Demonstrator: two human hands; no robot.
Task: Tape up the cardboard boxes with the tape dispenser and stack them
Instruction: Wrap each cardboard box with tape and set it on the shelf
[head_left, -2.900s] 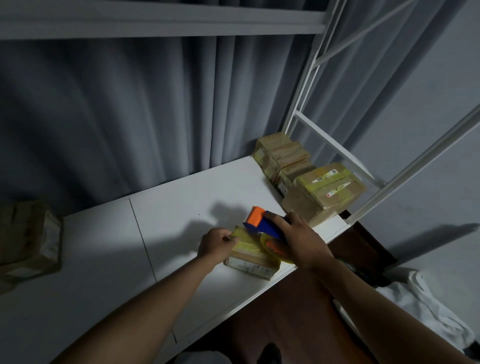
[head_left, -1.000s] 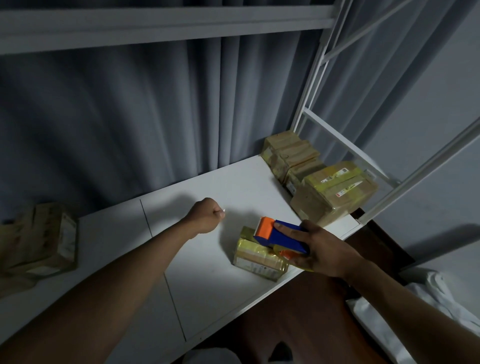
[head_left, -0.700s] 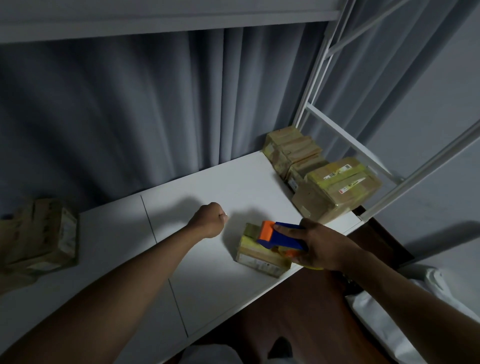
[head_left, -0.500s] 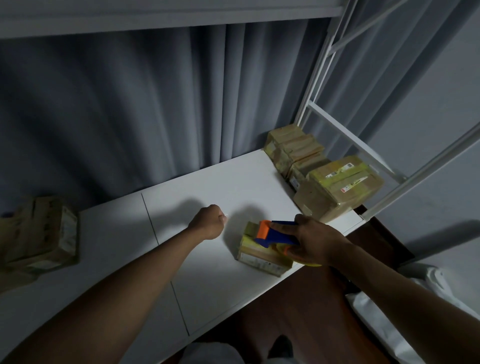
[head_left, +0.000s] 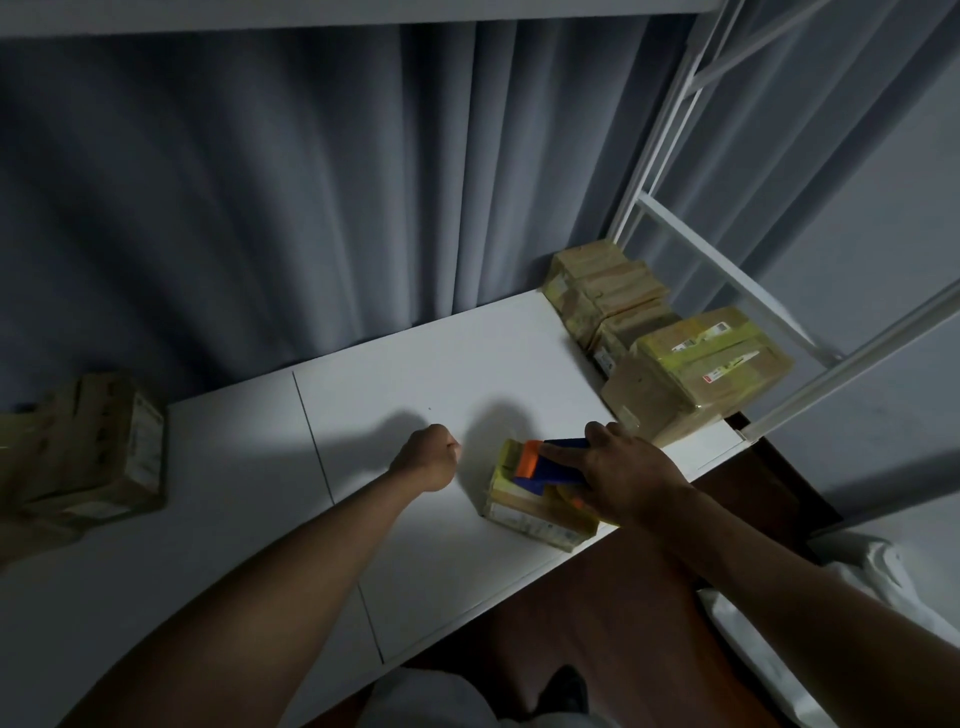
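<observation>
Small cardboard box lies lower right of centre in the frame, near the front edge of the white table, yellow tape already across its top. Right hand grips the blue-and-orange tape dispenser, fingers curled round the body, orange end pressed down on the box top. Left hand sits just left of the box, not touching it, fingers curled into a loose fist holding nothing.

Box looks light and fairly stiff; unbraced, it could likely skid on the smooth table under the dispenser's pull. Best hold, by my reckoning: palm flat on the left side or pinch across the short faces, clear of the tape line. Taped surface probably slick.

Finished boxes are stacked at right, against the white frame. Another carton sits at far left, dim.
</observation>
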